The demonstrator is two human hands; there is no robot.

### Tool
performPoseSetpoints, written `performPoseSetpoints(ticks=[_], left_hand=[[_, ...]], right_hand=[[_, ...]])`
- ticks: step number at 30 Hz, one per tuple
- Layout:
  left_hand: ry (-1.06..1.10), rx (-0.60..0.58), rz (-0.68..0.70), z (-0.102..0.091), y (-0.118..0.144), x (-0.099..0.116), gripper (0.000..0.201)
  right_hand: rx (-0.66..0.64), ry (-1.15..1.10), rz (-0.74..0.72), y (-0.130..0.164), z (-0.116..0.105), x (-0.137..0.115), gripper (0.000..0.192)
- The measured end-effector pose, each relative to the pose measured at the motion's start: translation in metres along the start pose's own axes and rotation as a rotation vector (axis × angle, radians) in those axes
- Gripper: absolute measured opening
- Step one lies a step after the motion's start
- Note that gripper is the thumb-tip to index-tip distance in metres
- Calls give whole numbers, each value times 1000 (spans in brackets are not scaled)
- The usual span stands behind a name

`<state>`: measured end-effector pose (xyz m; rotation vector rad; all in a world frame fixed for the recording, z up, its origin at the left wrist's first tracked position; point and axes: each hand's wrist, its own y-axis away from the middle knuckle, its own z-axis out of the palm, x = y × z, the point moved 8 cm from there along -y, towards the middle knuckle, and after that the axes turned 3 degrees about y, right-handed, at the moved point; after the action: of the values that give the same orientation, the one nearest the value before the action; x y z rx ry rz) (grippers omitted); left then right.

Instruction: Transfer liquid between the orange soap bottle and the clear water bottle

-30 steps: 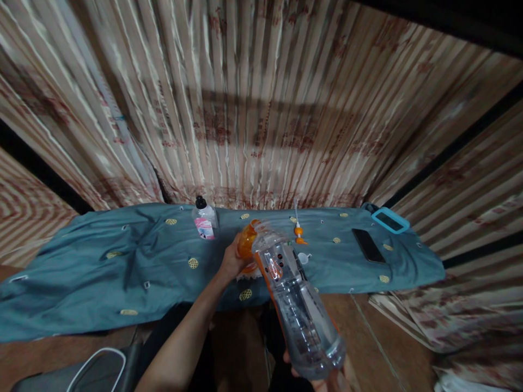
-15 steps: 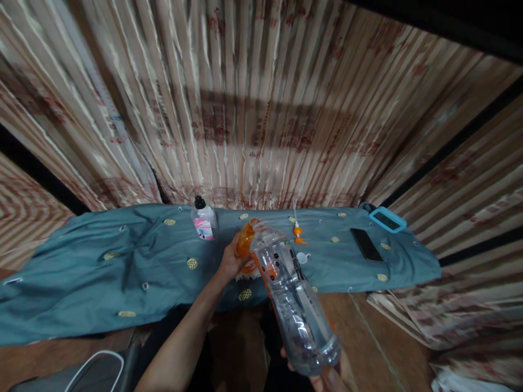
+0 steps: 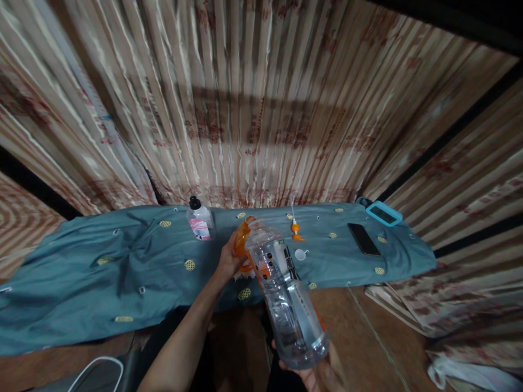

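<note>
My right hand (image 3: 316, 371) grips the base of a large clear plastic bottle (image 3: 284, 299) with an orange label, tilted so its mouth points down and away. The bottle's mouth sits at an orange container (image 3: 242, 245) that my left hand (image 3: 227, 260) holds on the blue-green cloth (image 3: 122, 261). Only part of the orange container shows behind the bottle's neck. A small white cap (image 3: 301, 253) lies on the cloth just right of the bottle.
A small bottle with a pink label and black cap (image 3: 199, 221) stands behind my left hand. An orange-and-white nozzle piece (image 3: 295, 227), a black phone (image 3: 363, 238) and a turquoise-cased device (image 3: 383, 213) lie to the right. Striped curtains hang behind; a white cable (image 3: 96, 366) lies bottom left.
The view has shifted slightly, and the clear bottle has moved a little left and lower in the frame. Both hands keep their hold.
</note>
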<state>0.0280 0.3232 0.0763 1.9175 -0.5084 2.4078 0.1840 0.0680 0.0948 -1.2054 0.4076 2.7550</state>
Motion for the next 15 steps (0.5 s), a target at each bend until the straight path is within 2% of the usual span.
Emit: performPoseSetpoints(ticks=[7, 11, 15], left_hand=[[-63, 7, 31, 0, -1, 8, 74], [-52, -24, 43, 3, -1, 12, 78], [-50, -17, 43, 3, -1, 11, 81]], right_hand=[[75, -19, 2, -1, 13, -6, 37], [79, -31, -22, -2, 10, -6, 48], [95, -7, -12, -3, 3, -4, 43]])
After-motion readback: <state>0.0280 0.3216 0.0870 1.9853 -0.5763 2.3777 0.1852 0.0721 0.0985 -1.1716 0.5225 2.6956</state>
